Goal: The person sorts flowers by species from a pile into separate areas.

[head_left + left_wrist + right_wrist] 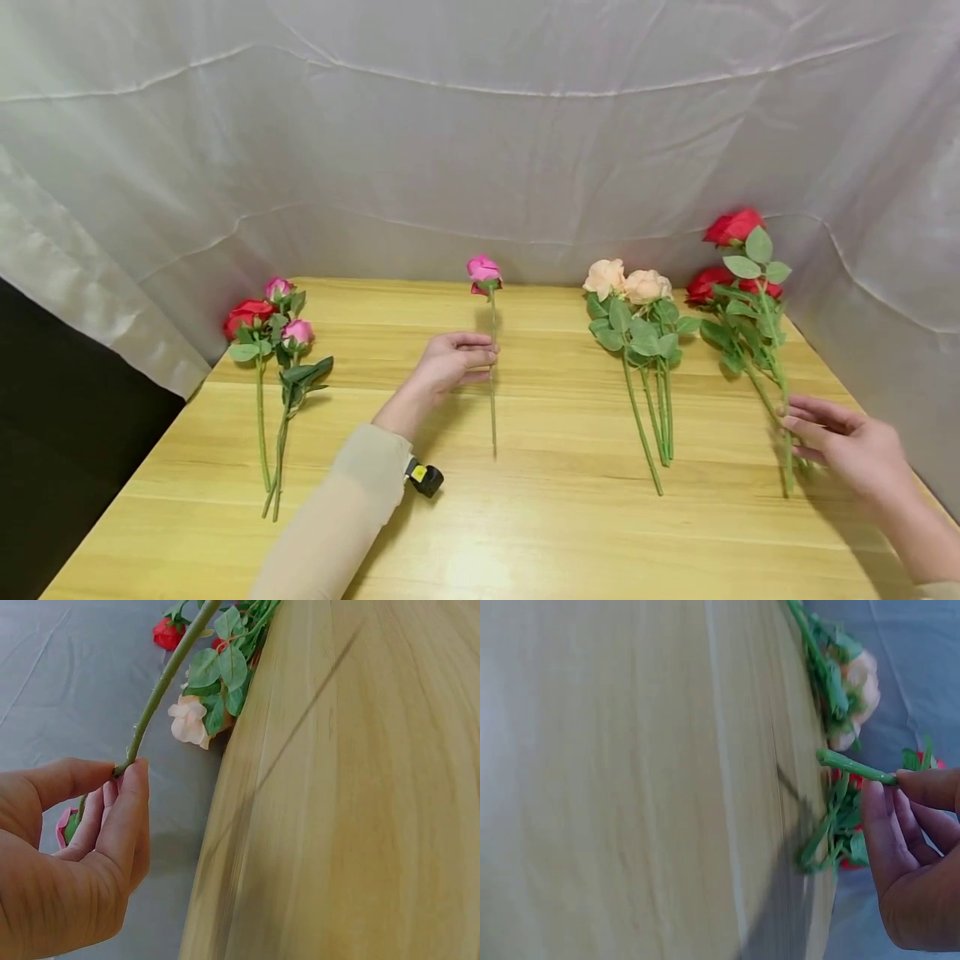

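Note:
My left hand (453, 364) pinches the thin stem of a pink rose (483, 271) between thumb and fingers. The rose stands upright over the middle of the table, and its stem (159, 690) casts a long shadow on the wood in the left wrist view. At the right, my right hand (855, 442) pinches the lower stem of a red rose (735, 227), seen as a green stem end (855, 766) in the right wrist view. That bloom is raised above two other red roses (708, 286), which lie at the table's back right corner.
Several peach roses (647, 287) lie right of centre, stems toward me. On the left lie a red rose (247, 317) and two pink roses (297, 332) with crossing stems. A grey curtain (480, 150) hangs behind the wooden table (540, 517). A black strap device (426, 477) sits at my left wrist.

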Tool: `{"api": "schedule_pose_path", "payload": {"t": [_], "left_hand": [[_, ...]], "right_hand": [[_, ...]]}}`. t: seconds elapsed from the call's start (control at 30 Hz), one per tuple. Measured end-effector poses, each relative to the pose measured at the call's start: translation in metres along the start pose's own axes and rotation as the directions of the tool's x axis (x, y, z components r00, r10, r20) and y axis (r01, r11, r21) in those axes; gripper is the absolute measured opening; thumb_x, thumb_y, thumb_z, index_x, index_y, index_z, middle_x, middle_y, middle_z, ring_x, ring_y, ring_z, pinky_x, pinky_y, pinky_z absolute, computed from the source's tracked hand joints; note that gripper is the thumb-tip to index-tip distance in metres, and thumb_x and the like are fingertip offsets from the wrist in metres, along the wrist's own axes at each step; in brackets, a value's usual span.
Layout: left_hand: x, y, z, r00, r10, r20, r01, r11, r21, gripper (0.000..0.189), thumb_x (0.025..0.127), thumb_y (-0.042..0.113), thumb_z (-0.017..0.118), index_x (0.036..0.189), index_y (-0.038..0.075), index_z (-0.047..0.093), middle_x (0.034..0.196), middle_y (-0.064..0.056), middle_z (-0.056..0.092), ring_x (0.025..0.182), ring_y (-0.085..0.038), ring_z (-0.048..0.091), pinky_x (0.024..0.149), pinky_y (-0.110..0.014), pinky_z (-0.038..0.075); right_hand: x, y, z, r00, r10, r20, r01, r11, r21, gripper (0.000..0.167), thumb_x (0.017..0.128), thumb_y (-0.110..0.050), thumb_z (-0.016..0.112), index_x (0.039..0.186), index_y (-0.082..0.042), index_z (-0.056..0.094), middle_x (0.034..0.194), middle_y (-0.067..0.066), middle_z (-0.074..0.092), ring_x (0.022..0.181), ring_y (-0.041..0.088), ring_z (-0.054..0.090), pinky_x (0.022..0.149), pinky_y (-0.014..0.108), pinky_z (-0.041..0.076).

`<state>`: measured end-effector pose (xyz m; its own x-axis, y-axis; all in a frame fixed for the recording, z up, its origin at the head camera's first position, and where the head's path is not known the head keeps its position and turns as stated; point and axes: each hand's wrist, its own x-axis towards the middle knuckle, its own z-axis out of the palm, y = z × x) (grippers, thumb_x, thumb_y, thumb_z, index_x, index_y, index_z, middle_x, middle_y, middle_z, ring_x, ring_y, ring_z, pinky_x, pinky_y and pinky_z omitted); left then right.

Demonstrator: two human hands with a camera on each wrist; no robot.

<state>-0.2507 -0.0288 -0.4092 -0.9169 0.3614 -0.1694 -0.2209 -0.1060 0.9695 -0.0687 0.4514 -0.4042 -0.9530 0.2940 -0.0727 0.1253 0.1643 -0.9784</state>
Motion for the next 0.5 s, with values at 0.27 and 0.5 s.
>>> {"api": "schedule_pose_path", "payload": {"t": [0.27, 0.5], "left_hand": [[0.002, -0.003, 0.003, 1.000, -0.003, 0.000, 0.003, 1.000, -0.007, 0.034, 0.096, -0.008, 0.067, 0.129, -0.008, 0.061, 0.137, -0.029, 0.061, 0.126, -0.042, 0.061, 0.092, -0.036, 0.062], [0.001, -0.003, 0.003, 1.000, 0.003, 0.003, -0.003, 1.000, -0.008, 0.033, 0.096, -0.007, 0.067, 0.129, -0.008, 0.061, 0.138, -0.028, 0.061, 0.129, -0.044, 0.059, 0.094, -0.037, 0.061]], "right_hand": [[0.006, 0.007, -0.024, 0.997, 0.068, 0.025, -0.063, 0.988, -0.139, 0.034, 0.101, -0.012, 0.070, 0.093, -0.045, 0.072, 0.091, -0.024, 0.073, 0.080, -0.002, 0.071, 0.067, 0.022, 0.062], [0.013, 0.010, -0.036, 0.994, 0.111, 0.019, -0.097, 0.933, -0.346, 0.019, 0.105, -0.024, 0.065, 0.118, -0.015, 0.075, 0.091, -0.031, 0.068, 0.081, -0.006, 0.068, 0.072, 0.026, 0.064]]}}
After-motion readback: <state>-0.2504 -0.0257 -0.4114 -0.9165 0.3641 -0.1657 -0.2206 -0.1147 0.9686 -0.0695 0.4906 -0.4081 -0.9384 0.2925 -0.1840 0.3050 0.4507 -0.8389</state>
